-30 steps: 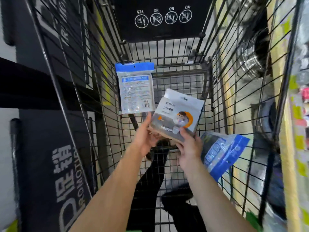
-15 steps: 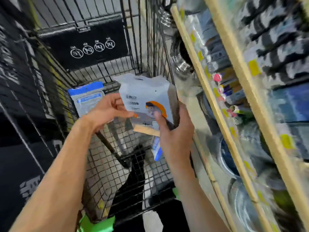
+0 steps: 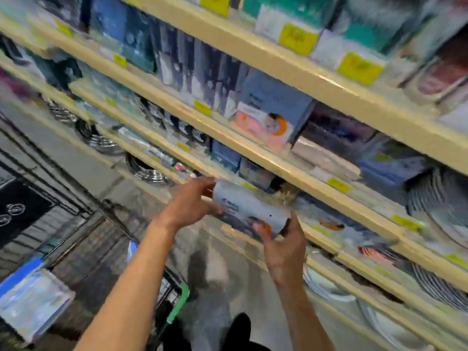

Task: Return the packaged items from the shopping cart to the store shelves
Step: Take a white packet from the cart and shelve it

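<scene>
While both hands carry it, the white packaged item [image 3: 249, 211] with an orange-and-blue print sits raised in front of the store shelves [image 3: 286, 171], close under the edge of one yellow shelf board; motion blur hides its lettering. Left hand [image 3: 188, 202]: fingers curled round the package's left end, thumb over the top. Right hand [image 3: 285, 245]: grips the lower right corner, thumb on the printed face, fingers wrapped behind. On the shelf above: a similar package [image 3: 268, 120], white and pink with an orange circle, standing among dark blue boxes. Yellow price tags [image 3: 297, 38] line the shelf edges. Stacked plates [image 3: 440, 214] at right. Lower left: wire shopping cart [image 3: 83, 239], holding a blue-topped clear packet [image 3: 30, 300]; a green handle end [image 3: 181, 302] shows near the forearm.
</scene>
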